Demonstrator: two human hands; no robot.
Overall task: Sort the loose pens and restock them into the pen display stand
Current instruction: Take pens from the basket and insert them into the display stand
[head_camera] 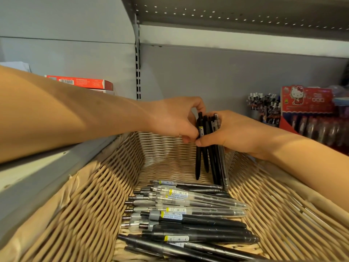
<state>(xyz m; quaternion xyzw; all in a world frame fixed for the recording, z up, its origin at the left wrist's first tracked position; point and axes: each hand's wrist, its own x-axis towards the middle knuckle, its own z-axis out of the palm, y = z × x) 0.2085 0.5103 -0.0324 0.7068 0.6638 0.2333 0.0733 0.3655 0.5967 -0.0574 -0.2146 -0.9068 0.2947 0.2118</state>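
A woven wicker basket [90,201] fills the lower view. Several loose pens [188,214], black and clear-barrelled with barcode stickers, lie in a heap on its floor. Above the far end my right hand [239,133] grips a bundle of black pens [209,157] held upright, tips pointing down into the basket. My left hand [173,120] pinches the leftmost black pen of that bundle near its top, thumb and fingers curled round it. The two hands touch at the bundle.
Grey metal shelving surrounds the basket, with a shelf edge [37,178] at the left. Red boxes [83,83] lie on the left shelf. At the right stand a cup of pens [264,108] and a red cartoon-cat display box [307,103] with packaged pens.
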